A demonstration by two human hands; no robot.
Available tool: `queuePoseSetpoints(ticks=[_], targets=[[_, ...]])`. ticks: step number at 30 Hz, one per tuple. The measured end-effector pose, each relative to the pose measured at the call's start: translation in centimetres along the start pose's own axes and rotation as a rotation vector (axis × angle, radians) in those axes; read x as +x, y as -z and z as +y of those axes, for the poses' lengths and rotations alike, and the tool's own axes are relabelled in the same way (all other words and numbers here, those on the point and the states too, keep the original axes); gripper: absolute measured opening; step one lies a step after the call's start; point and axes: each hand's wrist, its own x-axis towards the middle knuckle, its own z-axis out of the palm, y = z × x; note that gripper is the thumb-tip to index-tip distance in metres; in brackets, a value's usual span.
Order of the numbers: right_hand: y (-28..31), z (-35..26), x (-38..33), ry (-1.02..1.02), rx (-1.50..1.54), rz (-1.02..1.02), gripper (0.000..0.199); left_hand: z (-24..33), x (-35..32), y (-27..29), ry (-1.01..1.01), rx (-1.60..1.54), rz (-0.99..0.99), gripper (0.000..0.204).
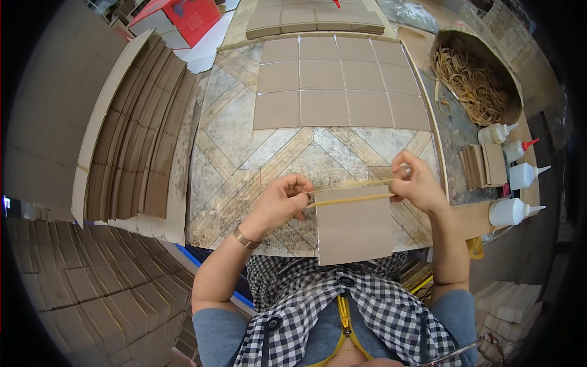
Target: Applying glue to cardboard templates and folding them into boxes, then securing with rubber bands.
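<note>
A yellowish rubber band (354, 199) is stretched sideways between my two hands. Its left end is pinched by my left hand (282, 203), and the other end by my right hand (419, 182). Beneath the band lies a brown cardboard piece (354, 231), its near end sticking out past the table's front edge. The band crosses over the far end of this cardboard; whether it loops around underneath I cannot tell. Farther off, several cardboard rectangles (321, 76) lie side by side in rows, with whitish lines along their joins.
Stacked cardboard (137, 131) stands at the left, beside a red box (183, 21). On the right are a container of rubber bands (471, 82), a small cardboard stack (483, 165) and several glue bottles (507, 212). More cardboard (315, 21) lies at the far edge of the patterned table (229, 183).
</note>
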Motion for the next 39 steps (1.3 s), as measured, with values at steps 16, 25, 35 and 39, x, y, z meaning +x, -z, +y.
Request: queuePoseSetpoints(ticks=[16,25,35,39], targets=[[-1.1,0.5,-3.0,-0.035,-0.006,-0.198,0.067,-3.1,-2.3,-4.4,-0.279,-0.041,0.188,0.058],[-1.2,2.1,-3.4,0.756,-0.326,-0.106,0.082,-1.4,-0.8,-0.8,-0.843,0.352,-0.203,0.082],[-2.6,2.1,0.1,0.804,-0.226,0.224,0.022,1.3,1.3,-0.4,-0.511,0.081,-0.024,0.050],[-3.1,1.7,1.3,0.678,-0.033,0.241,0.014,1.3,1.9,0.3,-0.315,0.005,-0.078,0.039]])
